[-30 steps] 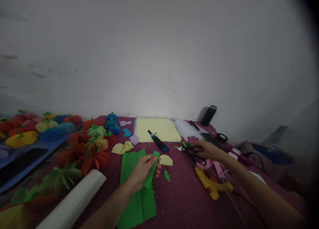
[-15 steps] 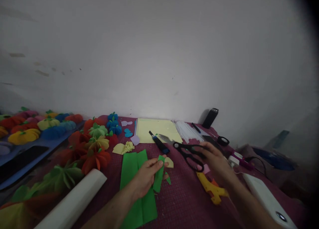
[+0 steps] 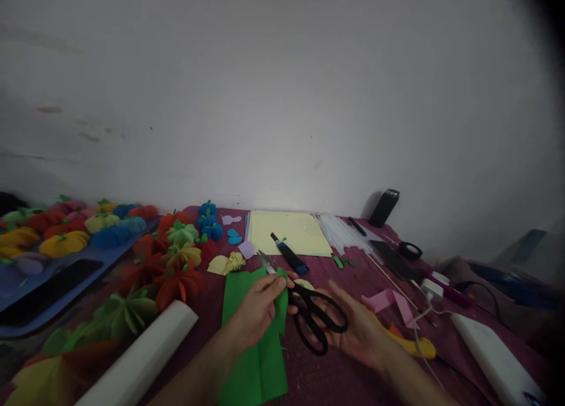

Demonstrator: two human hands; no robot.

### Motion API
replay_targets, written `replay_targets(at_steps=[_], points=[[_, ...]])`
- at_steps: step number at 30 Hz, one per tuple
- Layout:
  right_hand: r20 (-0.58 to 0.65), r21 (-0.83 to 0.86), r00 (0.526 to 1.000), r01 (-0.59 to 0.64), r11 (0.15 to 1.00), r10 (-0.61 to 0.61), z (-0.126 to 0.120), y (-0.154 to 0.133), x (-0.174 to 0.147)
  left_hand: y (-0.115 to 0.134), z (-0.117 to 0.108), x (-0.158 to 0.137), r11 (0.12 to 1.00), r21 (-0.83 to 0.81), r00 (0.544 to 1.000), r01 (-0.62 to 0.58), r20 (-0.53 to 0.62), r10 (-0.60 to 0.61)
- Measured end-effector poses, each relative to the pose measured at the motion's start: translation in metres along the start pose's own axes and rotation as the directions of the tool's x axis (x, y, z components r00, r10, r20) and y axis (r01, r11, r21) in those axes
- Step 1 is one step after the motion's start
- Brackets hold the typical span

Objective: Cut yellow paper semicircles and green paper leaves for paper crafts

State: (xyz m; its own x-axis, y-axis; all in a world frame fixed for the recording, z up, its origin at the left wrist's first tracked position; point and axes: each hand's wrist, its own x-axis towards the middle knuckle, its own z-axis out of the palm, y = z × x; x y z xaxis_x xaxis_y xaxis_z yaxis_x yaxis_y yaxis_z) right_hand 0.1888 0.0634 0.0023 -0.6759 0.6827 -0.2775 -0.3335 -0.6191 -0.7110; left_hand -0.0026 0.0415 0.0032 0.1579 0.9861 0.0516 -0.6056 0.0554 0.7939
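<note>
My left hand (image 3: 260, 312) pinches a small green paper piece (image 3: 282, 300) between thumb and fingers, above a larger folded green sheet (image 3: 251, 359) on the table. Black-handled scissors (image 3: 324, 318) lie across my right hand (image 3: 359, 329): its fingers are behind the handle loops, while the thumb stands apart from them. The blades point up and left, passing behind my left fingers, with the tip showing beyond. Whether the left fingers also touch the scissors is hidden. A box cutter (image 3: 289, 254) lies just past the hands.
Colourful paper pumpkins (image 3: 179, 259) crowd the left, beside a white roll (image 3: 145, 353). Yellow sheets (image 3: 286, 232) and white sticks (image 3: 342, 235) lie by the wall. At right are a yellow glue gun (image 3: 412, 342), pink strip (image 3: 392, 303), black can (image 3: 384, 208) and cables.
The scissors have come left to my left hand, their blades now behind it. My right thumb has lifted away from the handles. A green scrap now lies near the yellow sheets.
</note>
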Motion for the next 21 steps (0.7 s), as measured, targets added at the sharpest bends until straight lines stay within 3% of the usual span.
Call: replay_targets(at_steps=[6,11,13,18,21], points=[[0.119,-0.187,0.987,-0.081,0.979,0.105,-0.016,0.01,0.0,-0.005,0.003,-0.001,0.996,0.06,0.998,0.061,0.005,-0.061],[0.287,-0.353,0.953,0.016,0.936,0.092,-0.015,0.015,0.001,-0.013,0.004,-0.001,0.986,0.132,0.993,0.097,0.06,-0.106],[0.301,-0.397,0.949,0.041,0.917,0.088,-0.017,0.013,0.002,-0.017,0.002,-0.001,0.979,0.164,0.991,0.12,0.045,-0.129],[0.153,-0.325,0.978,0.187,0.927,-0.143,-0.036,-0.006,-0.003,-0.016,-0.005,0.004,0.973,0.193,0.99,0.129,-0.078,-0.116],[0.202,-0.171,0.975,0.123,0.978,-0.087,-0.043,-0.016,-0.011,-0.008,-0.01,0.008,0.974,0.189,0.989,0.121,-0.104,-0.103]])
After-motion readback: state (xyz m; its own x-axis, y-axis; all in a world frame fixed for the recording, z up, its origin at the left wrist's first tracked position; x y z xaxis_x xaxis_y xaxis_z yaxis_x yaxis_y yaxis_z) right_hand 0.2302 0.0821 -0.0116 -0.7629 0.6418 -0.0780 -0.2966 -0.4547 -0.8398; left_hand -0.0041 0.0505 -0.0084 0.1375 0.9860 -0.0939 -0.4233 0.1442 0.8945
